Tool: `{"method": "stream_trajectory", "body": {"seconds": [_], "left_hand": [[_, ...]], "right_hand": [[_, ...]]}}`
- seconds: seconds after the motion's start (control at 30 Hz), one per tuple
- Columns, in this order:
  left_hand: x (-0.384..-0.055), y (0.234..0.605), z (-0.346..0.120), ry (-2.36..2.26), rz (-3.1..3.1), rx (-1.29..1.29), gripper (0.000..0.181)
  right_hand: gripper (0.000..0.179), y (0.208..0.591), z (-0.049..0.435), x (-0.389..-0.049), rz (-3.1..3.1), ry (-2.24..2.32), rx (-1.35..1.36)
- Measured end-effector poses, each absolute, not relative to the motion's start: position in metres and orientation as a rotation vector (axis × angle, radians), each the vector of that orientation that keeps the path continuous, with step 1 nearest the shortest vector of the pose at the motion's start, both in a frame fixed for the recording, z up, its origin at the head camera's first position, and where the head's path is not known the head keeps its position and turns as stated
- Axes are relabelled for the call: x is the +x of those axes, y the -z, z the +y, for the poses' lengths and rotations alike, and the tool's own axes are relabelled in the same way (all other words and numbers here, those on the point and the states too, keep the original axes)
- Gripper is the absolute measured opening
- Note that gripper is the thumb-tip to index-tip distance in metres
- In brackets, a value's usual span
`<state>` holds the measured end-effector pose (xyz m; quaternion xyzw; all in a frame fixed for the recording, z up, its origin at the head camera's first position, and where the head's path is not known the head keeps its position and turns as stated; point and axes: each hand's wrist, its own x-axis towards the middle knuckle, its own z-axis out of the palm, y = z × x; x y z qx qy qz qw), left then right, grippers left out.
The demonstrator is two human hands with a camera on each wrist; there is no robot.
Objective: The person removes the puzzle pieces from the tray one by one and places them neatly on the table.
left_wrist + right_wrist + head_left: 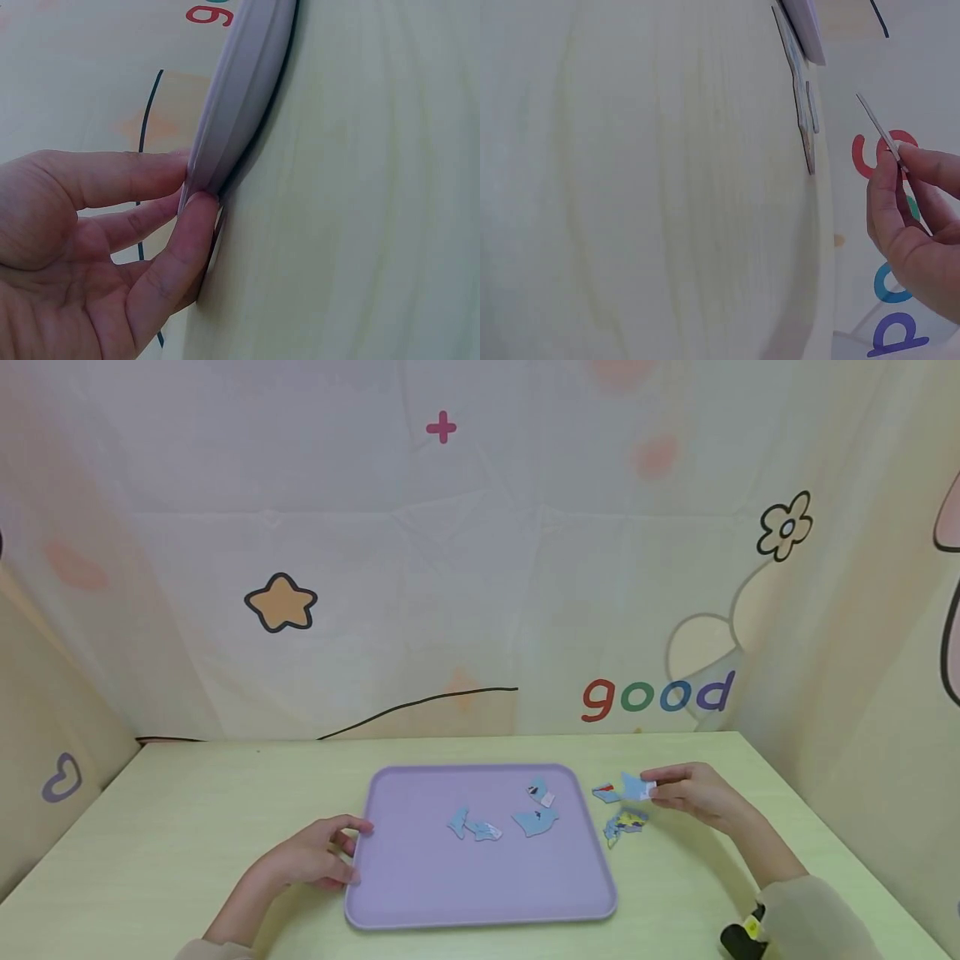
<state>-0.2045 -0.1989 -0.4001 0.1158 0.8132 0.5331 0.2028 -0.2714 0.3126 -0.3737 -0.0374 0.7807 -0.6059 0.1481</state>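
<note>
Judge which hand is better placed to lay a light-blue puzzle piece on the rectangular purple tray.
Right hand, probably: it pinches one such piece beside the tray, which the left hand grips.

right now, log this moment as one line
left hand: grips purple tray rim; right hand: pinches blue piece above table; on tray: flat pieces; right of tray: loose pieces

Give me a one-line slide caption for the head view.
Left hand holds the edge of a purple tray bearing puzzle pieces; right hand pinches another piece.
</note>
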Motion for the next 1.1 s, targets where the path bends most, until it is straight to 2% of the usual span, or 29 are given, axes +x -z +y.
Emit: {"method": "stream_trajectory", "body": {"seconds": [0.53, 1.1], "left_hand": [[-0.203, 0.398, -0.198, -1.486, 2.267, 0.319, 0.06], [-0.204, 0.399, -0.198, -1.486, 2.272, 0.307, 0.06]], "right_hand": [[0.039, 0.384, 0.318, -0.284, 2.286, 1.732, -0.017], [0.035, 0.389, 0.317, -0.286, 2.655, 1.287, 0.062]]}}
